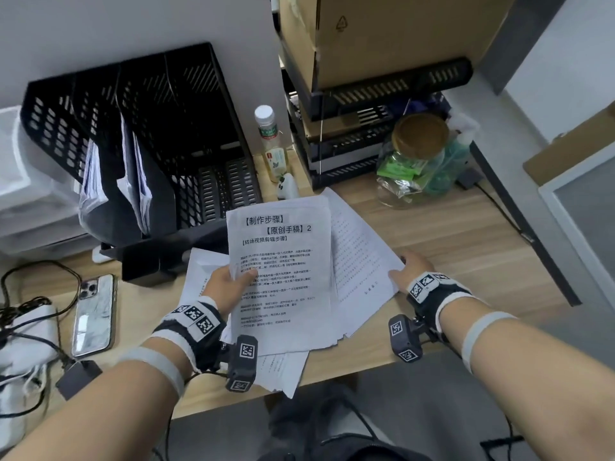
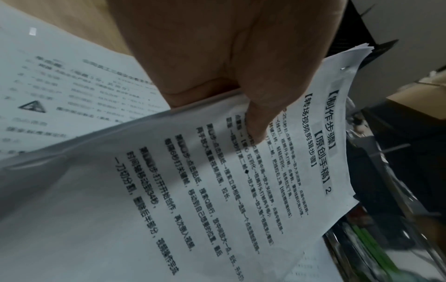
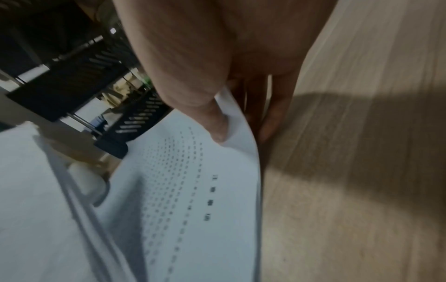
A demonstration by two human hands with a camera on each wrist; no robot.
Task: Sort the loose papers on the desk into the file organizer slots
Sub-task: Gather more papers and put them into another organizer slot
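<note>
Head view: high above the light wooden desk [image 1: 466, 234], facing forward and down. Left wrist view: very close along the left hand [image 2: 217, 66], onto the stapled white printed sheets with bold black headings [image 2: 217, 181], shared with the head view [image 1: 283, 261]. Right wrist view: close along the right hand [image 3: 217, 57], low over the desk [image 3: 362, 171].

Organizer [image 1: 139, 138] behind papers [image 1: 359, 254]; phone [image 1: 95, 314] left.

A phone [image 1: 95, 315] lies flat left of the left hand beside tangled cables [image 1: 31, 304]. Beyond the right hand stand a bottle [image 1: 272, 143], a lidded jar [image 1: 412, 161] and stacked cardboard boxes [image 1: 376, 34].
</note>
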